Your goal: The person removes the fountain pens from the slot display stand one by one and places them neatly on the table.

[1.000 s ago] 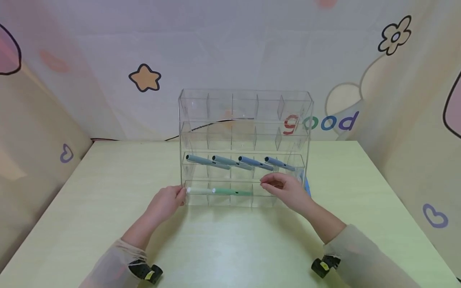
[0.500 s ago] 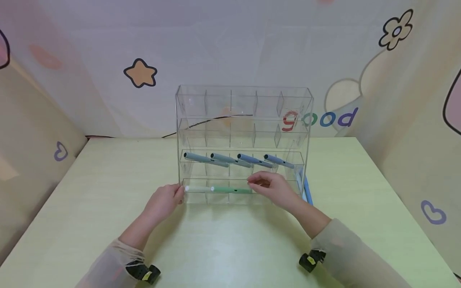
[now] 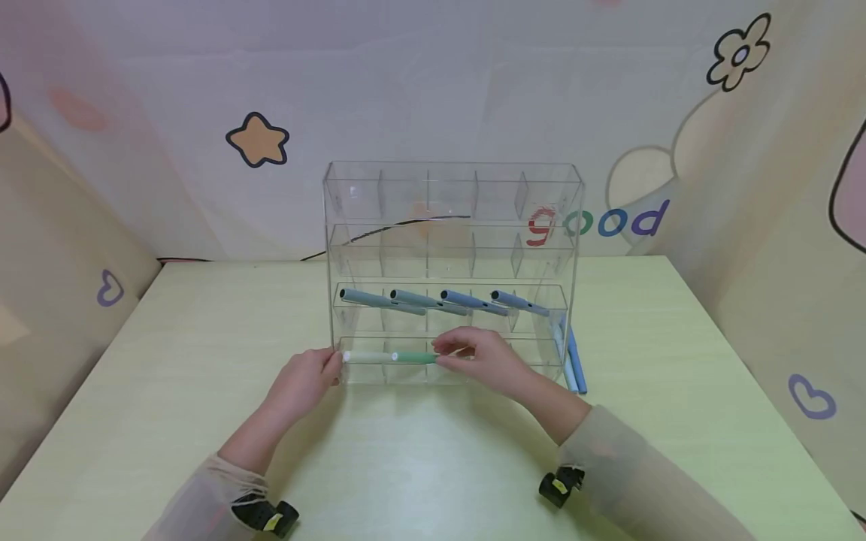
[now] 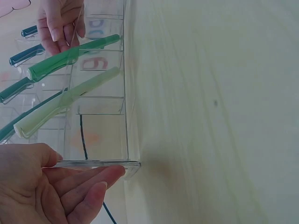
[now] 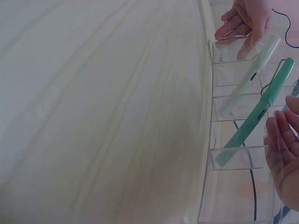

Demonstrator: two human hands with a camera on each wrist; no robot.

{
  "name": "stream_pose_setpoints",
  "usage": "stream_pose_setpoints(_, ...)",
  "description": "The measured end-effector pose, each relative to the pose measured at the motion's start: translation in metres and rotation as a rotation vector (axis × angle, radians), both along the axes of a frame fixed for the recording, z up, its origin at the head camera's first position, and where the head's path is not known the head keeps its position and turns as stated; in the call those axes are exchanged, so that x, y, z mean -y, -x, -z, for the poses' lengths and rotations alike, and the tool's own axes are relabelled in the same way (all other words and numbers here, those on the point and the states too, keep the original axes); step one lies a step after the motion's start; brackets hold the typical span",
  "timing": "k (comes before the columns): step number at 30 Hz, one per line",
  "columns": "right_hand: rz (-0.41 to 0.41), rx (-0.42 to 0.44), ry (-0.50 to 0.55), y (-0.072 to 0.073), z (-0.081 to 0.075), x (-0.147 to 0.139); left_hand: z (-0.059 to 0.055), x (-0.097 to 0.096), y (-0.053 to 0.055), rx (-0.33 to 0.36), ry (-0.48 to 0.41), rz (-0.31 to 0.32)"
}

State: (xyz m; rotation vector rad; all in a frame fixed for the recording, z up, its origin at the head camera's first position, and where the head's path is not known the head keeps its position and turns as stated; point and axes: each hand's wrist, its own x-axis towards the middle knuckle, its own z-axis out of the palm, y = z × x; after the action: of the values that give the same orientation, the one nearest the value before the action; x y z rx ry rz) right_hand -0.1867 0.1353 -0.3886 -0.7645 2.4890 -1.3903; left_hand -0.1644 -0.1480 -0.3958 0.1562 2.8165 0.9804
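Room nearside, barriers rightward
Pale wooden tabletop (image 3: 419, 466) spreads nearside of the gripping left hand (image 3: 306, 379); clear acrylic rack (image 3: 449, 247) and pale-green cylindrical pen (image 3: 368, 357) block rightward passage.

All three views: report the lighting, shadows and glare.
Head: pale sheen on the table, a small glint upper left on the rack, soft shadows beside both arms; left wrist: soft shadow beside the rack; right wrist: greyer, dimmer than the head view.
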Motion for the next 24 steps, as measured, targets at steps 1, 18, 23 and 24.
stream_pose_setpoints(1,-0.005,-0.001,0.000,0.000,0.000,0.001,0.000,0.000,0.000,0.003,-0.004,-0.001)
stream_pose_setpoints(18,-0.070,-0.179,-0.086,0.001,0.006,0.019,0.001,0.003,0.000,0.003,-0.024,0.014)
stream_pose_setpoints(23,-0.036,-0.213,-0.103,-0.002,0.005,0.021,0.000,0.002,0.000,0.004,-0.017,0.015)
stream_pose_setpoints(24,-0.027,-0.215,-0.107,-0.002,0.005,0.021,-0.001,0.001,0.000,0.002,-0.018,0.017)
